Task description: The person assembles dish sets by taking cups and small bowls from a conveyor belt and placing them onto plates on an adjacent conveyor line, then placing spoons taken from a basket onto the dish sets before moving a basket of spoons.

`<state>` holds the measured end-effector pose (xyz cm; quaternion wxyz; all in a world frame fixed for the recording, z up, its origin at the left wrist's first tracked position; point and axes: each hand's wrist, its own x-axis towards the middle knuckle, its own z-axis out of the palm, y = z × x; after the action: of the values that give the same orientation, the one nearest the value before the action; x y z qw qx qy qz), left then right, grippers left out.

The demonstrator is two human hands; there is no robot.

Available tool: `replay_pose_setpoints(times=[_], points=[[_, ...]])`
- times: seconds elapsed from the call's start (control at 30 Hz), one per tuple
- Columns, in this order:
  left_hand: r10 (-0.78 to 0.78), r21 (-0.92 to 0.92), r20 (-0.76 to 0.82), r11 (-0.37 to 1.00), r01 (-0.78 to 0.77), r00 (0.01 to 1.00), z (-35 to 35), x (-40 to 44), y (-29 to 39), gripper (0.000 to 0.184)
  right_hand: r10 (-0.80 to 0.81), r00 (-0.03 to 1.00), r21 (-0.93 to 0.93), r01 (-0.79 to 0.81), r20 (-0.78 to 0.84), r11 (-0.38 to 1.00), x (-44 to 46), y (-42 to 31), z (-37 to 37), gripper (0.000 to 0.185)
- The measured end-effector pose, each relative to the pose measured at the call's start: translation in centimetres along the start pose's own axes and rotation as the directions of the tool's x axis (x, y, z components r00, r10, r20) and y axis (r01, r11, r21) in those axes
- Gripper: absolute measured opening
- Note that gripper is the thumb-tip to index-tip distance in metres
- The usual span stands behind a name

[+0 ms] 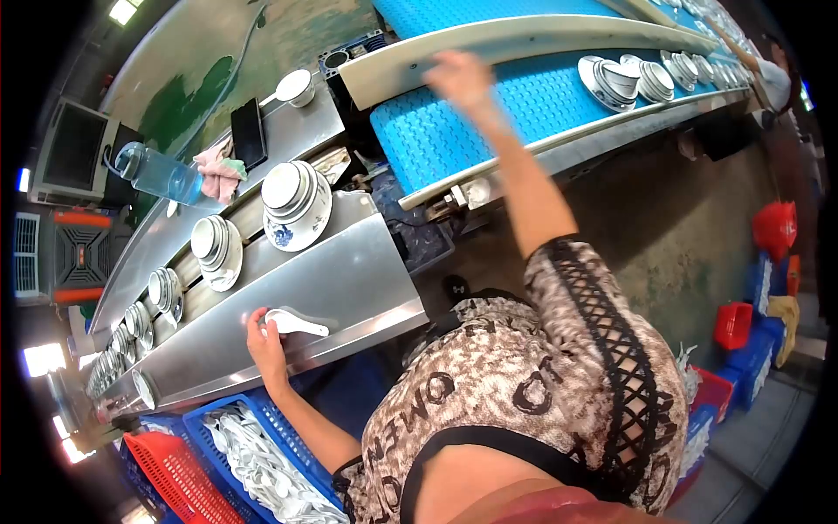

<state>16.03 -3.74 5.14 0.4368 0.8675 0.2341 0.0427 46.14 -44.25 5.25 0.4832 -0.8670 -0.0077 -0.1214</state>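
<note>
Over the steel counter, my left hand [268, 342] has its thumb and fingers closed on one end of a white soup spoon [299, 323]. My right hand [463, 83], smeared by motion, is above the blue conveyor belt [428, 144] near its pale guard rail [489, 35]; whether its fingers are closed is unclear. Beyond the spoon, a nested stack of white bowls [286, 188] rests on a plate with blue patterning [288, 237]. Farther left stands another stack of bowls and plate [214, 247], with several more receding behind it.
A blue basket of spoons [253, 458] and a red basket [175, 476] sit below the counter. Stacked dishes [608, 80] line the belt's right part. On the far ledge are a bowl [296, 87], a phone-like black slab [249, 131], a pink cloth [218, 170] and a clear bottle [161, 175].
</note>
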Motion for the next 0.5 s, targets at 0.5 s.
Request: replay_pose_setpoints(times=[0.5], points=[[-0.201,-0.454,0.025,0.871,0.19,0.979,2.9,5.6,4.0,0.023,0.56,0.815,-0.246,-0.518,0.148,0.819,7.3,20.9,-31.2,0.053]])
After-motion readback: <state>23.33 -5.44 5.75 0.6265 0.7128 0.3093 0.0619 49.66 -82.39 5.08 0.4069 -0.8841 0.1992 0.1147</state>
